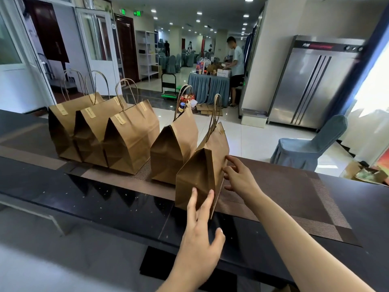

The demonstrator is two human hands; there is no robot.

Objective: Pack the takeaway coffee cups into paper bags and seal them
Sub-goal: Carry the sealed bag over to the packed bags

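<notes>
Five brown paper bags stand on the counter — three (pixel 63 131) (pixel 90 135) (pixel 131 138) pressed together at the left, two (pixel 174 148) (pixel 202 171) apart at the right. Three show a sealing sticker (pixel 62 109) (pixel 89 112) (pixel 120 119). Two hands — left (pixel 200 247), right (pixel 240 178). One draped chair (pixel 309 148), one steel cabinet (pixel 313 83), one person (pixel 235 66) behind.

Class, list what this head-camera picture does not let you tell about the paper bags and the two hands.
- Bag contents: hidden by the closed paper of all five bags; the nearest bag shows no cup.
- Print on the seal sticker: too small to read.
- Right hand: its palm faces away, so contact with the bag is unclear.
- Left hand: its palm is hidden too.
</notes>
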